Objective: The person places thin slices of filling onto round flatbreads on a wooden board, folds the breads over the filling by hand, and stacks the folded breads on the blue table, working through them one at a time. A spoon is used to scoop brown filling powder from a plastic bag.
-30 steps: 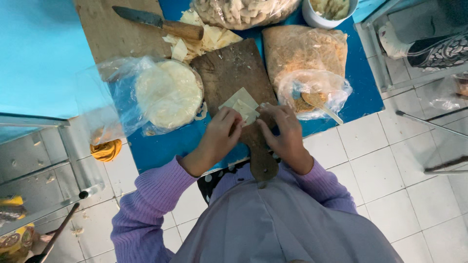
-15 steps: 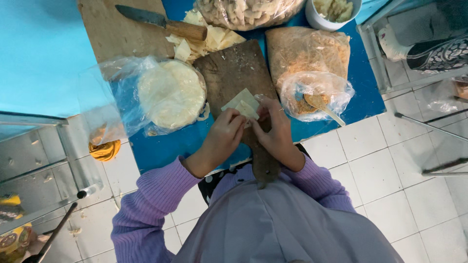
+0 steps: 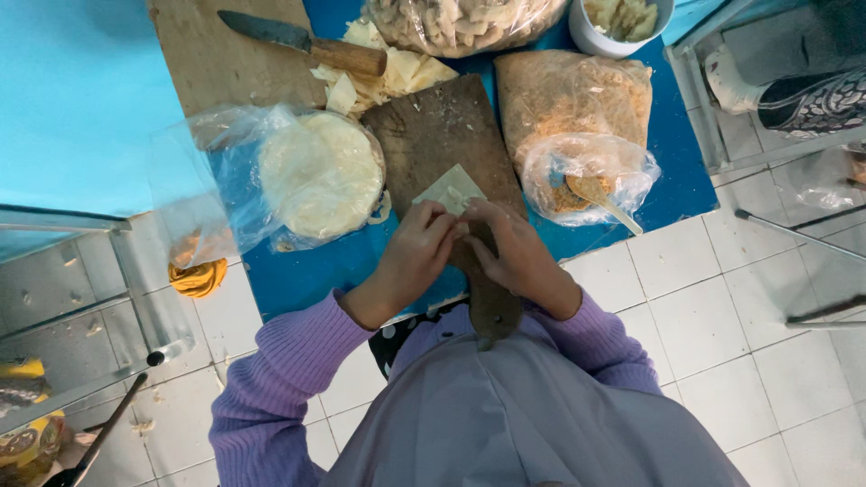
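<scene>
Both the left hand (image 3: 417, 248) and right hand (image 3: 505, 248) pinch the near edge of a pale dough square (image 3: 451, 191) on the dark wooden board (image 3: 437, 135), apparently mid-fold, so pressing it sealed seems next.

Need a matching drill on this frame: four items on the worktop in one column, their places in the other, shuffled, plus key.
Things:
1. knife
2. wooden spoon
3. pale dough sheet
4. white cup

Places:
A. at the top edge, right of the big clear bag
B. on the dark cutting board, at the fingertips of both hands
C. lying on the light wooden board, handle towards the cut dough pieces
D. inside the open bag of crumbly orange-brown filling

Pairs: 1-C, 2-D, 3-B, 4-A
</scene>
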A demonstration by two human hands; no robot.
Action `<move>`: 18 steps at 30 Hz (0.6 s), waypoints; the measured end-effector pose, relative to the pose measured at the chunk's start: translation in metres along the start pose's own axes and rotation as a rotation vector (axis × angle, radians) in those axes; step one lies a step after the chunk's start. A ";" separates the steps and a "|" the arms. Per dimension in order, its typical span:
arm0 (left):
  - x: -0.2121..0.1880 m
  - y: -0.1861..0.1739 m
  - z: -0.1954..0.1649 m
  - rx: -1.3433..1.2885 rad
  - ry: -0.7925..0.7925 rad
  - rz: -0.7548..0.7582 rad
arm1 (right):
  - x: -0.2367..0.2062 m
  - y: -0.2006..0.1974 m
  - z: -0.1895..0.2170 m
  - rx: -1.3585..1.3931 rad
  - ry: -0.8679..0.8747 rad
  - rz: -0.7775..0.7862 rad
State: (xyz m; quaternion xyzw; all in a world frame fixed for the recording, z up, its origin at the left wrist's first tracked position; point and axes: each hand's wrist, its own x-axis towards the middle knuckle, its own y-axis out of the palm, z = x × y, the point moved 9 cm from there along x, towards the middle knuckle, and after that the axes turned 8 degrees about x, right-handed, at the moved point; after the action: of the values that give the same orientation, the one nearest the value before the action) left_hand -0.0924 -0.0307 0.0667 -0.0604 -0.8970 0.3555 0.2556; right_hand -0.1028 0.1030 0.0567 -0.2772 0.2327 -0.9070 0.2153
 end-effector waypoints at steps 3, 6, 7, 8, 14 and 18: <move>0.003 -0.002 -0.001 0.006 0.003 0.011 | 0.006 -0.005 0.004 -0.039 -0.027 0.084; 0.006 -0.003 -0.001 0.009 0.014 0.041 | 0.013 -0.004 0.004 -0.054 -0.079 0.132; 0.006 -0.003 -0.001 0.010 0.022 0.053 | 0.015 -0.003 0.004 -0.051 -0.104 0.145; 0.006 -0.004 -0.002 0.011 0.033 0.065 | 0.017 -0.003 0.002 -0.029 -0.090 0.128; 0.005 0.001 0.000 0.037 0.068 0.114 | 0.024 -0.009 -0.010 0.125 0.020 0.099; 0.004 0.003 0.001 0.049 0.072 0.114 | 0.023 -0.012 0.003 0.019 -0.131 0.148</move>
State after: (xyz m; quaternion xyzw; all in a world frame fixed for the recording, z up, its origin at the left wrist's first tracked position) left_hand -0.0968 -0.0280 0.0659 -0.1178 -0.8734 0.3890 0.2685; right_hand -0.1208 0.0996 0.0745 -0.3158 0.2292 -0.8709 0.2989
